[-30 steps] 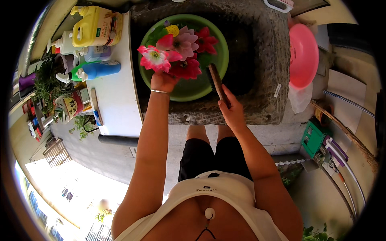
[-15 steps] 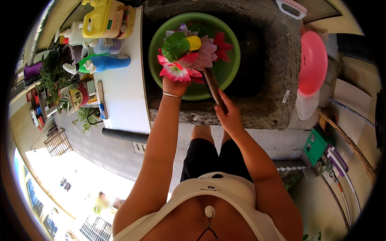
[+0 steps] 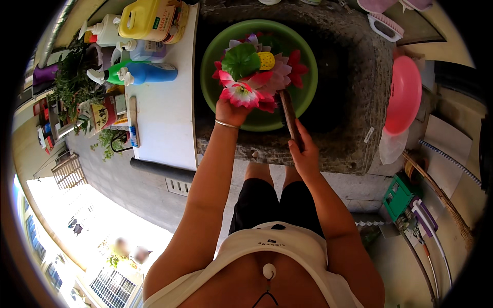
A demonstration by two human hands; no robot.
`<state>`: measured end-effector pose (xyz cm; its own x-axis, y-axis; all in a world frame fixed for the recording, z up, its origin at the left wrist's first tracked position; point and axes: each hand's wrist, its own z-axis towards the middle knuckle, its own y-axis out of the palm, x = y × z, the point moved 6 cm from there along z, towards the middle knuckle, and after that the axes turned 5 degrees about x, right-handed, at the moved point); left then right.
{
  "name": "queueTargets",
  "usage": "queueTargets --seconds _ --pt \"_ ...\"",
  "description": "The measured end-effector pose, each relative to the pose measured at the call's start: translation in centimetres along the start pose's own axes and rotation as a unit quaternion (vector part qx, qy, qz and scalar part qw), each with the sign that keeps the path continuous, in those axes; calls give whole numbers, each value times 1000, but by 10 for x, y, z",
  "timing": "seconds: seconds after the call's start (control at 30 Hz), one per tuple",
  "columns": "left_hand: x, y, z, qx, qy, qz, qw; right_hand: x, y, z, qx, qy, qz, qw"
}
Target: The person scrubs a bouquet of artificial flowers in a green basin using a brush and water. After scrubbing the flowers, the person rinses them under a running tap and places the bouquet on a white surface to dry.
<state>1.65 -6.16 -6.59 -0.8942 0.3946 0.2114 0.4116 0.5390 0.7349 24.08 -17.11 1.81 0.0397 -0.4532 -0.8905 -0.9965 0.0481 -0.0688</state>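
A bunch of artificial lotus flowers, pink, red and pale, with a green leaf and a yellow seed pod, is held over a green basin. My left hand grips it from below; the fingers are partly hidden under the petals. In my right hand is a brush with a dark wooden back and dark bristles facing left. Its far end reaches the lower right petals; whether the bristles press on them I cannot tell.
The basin stands in a dark stone sink. Left of it, a white counter carries a yellow jug, pump bottles and a blue bottle. A pink basin and a white-and-pink scrub brush are at the right.
The whole view has shifted, so the sink and basin appear farther right and slightly lower. The brush has moved slightly right against the flowers. Both hands keep their holds.
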Motion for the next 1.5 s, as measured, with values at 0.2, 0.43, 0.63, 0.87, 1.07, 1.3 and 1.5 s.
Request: queueTargets --seconds 0.2,0.43,0.63,0.87,1.07,1.3,1.5 --pt "1 9 -2 1 7 31 999 -5 -4 3 12 -11 -1 1000" --pt "6 0 0 54 5 30 998 -13 -4 5 20 -32 18 999" --pt "43 -16 -29 163 107 135 971 -11 -7 0 21 -11 25 999" --pt "76 132 -117 47 504 591 628 -9 -9 -9 10 -4 18 1000" --pt "45 175 -103 -155 415 827 346 -13 -5 -12 8 -2 55 998" --pt "71 91 -68 121 175 659 721 -31 17 -11 -13 -48 9 999" --pt "62 95 -69 133 148 603 772 -65 55 -4 -26 -231 -128 964"
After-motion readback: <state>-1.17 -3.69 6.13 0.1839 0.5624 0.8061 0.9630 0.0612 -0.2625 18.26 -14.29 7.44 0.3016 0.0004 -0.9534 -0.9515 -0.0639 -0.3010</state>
